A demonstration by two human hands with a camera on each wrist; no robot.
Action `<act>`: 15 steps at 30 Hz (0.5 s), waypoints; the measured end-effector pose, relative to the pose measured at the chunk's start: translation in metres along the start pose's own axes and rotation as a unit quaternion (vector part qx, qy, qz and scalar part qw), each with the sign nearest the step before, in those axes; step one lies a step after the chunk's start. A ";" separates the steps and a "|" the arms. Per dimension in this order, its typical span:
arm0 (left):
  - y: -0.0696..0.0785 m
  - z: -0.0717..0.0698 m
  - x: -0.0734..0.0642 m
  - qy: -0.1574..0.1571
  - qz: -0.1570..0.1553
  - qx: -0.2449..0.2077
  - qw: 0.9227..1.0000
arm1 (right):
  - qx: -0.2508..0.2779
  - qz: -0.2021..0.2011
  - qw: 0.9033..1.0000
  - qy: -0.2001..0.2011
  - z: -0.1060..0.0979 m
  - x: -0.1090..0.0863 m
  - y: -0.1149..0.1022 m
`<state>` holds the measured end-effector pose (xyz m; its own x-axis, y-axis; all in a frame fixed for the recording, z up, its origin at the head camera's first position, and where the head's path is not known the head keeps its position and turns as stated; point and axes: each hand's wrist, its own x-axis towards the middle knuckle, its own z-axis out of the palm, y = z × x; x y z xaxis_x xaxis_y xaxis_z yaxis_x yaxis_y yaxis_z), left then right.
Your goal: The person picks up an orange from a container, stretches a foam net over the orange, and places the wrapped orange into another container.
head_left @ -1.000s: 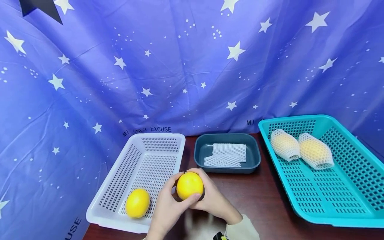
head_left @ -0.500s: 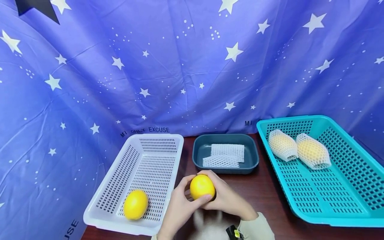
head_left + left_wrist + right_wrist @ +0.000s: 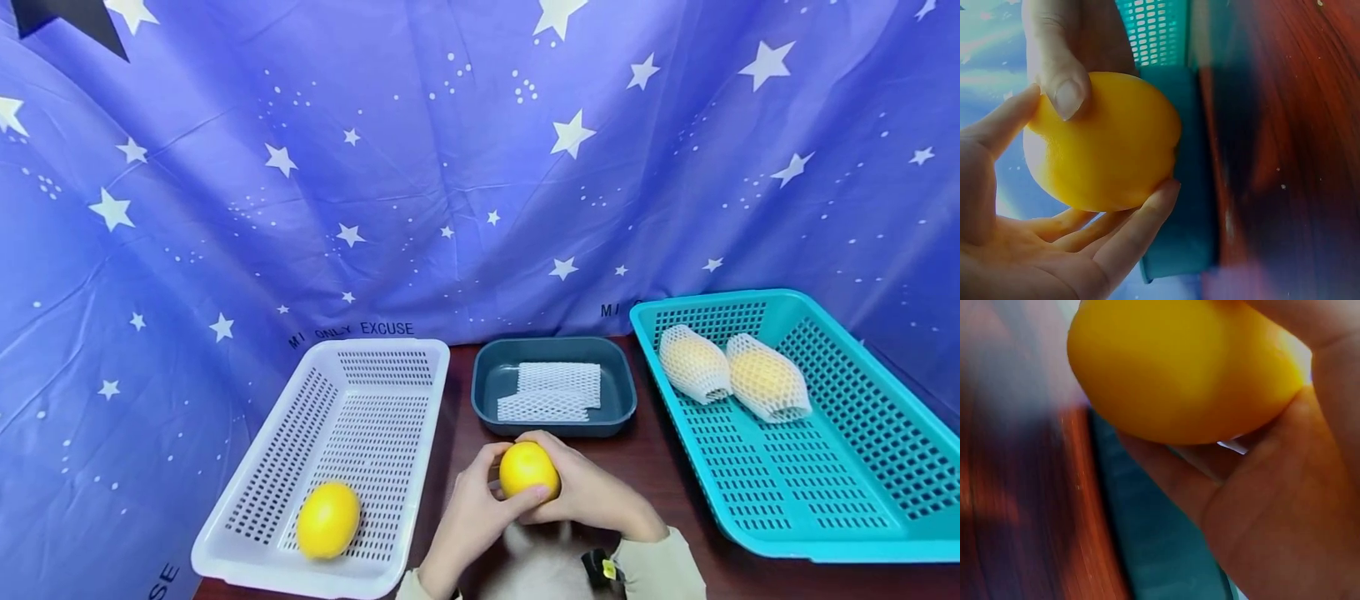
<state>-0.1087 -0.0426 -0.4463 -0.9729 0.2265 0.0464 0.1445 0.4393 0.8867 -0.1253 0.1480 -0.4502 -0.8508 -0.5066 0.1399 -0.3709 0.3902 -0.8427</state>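
Observation:
Both hands hold a smooth, rounded yellow fruit (image 3: pixel 528 469) in front of the dark tray. My left hand (image 3: pixel 474 510) grips its left side, thumb across the near face. On the other side, my right hand (image 3: pixel 596 493) has fingers curled around the fruit. In the left wrist view the yellow fruit (image 3: pixel 1116 147) looks broad and slightly lobed, with a thumb pressed on top and fingers beneath. The right wrist view shows the fruit (image 3: pixel 1172 369) against the fingers. A second yellow fruit (image 3: pixel 328 520) lies in the white basket (image 3: pixel 206 554).
A dark teal tray (image 3: pixel 555 430) at the back holds white foam net sleeves (image 3: pixel 558 385). To the right, a turquoise basket (image 3: pixel 832 548) contains two net-wrapped yellow fruits (image 3: pixel 768 379). A blue star-patterned cloth (image 3: pixel 420 167) hangs behind the dark wooden table (image 3: pixel 645 450).
Both hands have moved right with the yellow fruit, from beside the white basket to in front of the dark tray. The head view has shifted slightly. Both hands still grip the fruit.

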 end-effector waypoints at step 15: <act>-0.013 0.012 0.018 -0.011 0.034 0.023 0.999 | -0.035 0.039 0.998 -0.020 -0.002 0.001 0.019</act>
<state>-0.1255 -0.0342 -0.4623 -0.9566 0.2756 0.0943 0.2178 0.4615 0.8600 -0.1341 0.1564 -0.4649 -0.8629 -0.5027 0.0525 -0.3302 0.4820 -0.8116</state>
